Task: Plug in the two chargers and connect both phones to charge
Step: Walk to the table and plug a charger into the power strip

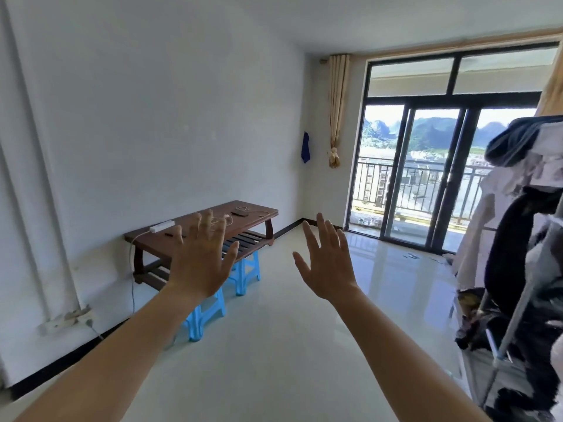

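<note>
A low dark wooden table (259,219) stands against the left wall, some way ahead of me. On it lie a white power strip (161,225), a dark phone (239,212) and thin pale charger cables (253,212). Another small dark object (170,234) lies near the strip; I cannot tell what it is. My left hand (201,263) is raised with fingers spread and hides part of the tabletop. Beside it my right hand (327,263) is raised the same way. Both hold nothing and are far from the table.
Two blue plastic stools (243,272) stand in front of the table. The strip's white cord (132,284) drops to a wall socket (65,321) near the floor. A clothes rack (524,269) fills the right side. Glass balcony doors (432,178) are at the far end; glossy tiled floor lies between.
</note>
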Available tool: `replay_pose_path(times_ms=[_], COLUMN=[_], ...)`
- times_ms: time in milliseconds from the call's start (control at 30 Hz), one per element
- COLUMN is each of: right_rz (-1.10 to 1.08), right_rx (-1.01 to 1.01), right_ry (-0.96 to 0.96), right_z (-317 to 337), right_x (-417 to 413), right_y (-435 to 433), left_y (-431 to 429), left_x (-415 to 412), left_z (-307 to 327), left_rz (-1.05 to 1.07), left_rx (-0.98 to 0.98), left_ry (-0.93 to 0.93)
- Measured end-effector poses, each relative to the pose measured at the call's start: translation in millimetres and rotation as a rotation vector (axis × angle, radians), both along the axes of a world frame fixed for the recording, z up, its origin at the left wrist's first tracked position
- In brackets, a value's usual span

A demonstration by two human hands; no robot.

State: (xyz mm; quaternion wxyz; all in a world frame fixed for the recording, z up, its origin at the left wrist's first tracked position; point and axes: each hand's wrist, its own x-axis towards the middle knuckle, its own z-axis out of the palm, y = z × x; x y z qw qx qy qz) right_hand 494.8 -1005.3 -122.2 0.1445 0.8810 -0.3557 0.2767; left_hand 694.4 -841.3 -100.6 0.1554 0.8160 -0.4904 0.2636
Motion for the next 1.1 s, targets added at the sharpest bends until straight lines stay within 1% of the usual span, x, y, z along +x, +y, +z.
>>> replay_pose_path(times_ms=[67, 200, 333, 433, 567, 700, 800, 900, 1100], right_rz=[-0.015, -0.036, -0.062, -0.052, -0.037, 0.035, 0.101, 0.198, 0.3], right_rx=[-0.016, -0.01, 0.02, 0.05, 0.124, 0.155, 0.212, 0.233, 0.256], right_ry=[0.02, -0.024, -0.046, -0.068, -0.051, -0.032, -0.048, 0.018, 0.15], right_z=[4, 5, -20, -45, -62, -57, -61, -81, -134], right_x=[32, 83, 134, 178, 250, 334, 406, 480, 627], right_y=[-45, -132, -227, -303, -405, -495, -543, -580, -664], left_y=[-47, -142, -238, -315, -410, -473, -504, -531, -605], left_x=[34, 90, 144, 189, 254, 324, 380, 443, 573], left_z=[5, 7, -20, -45, -64, -67, -73, -95, -149], left_rz=[-0.012, -0.035, -0.065, -0.055, 0.021, 0.086, 0.141, 0.211, 0.323], left_rx=[0.007, 0.062, 0.118, 0.152, 0.226, 0.238, 0.25, 0.262, 0.267], left_ry=[0.002, -0.001, -0.055, -0.039, 0.01, 0.006, 0.048, 0.06, 0.195])
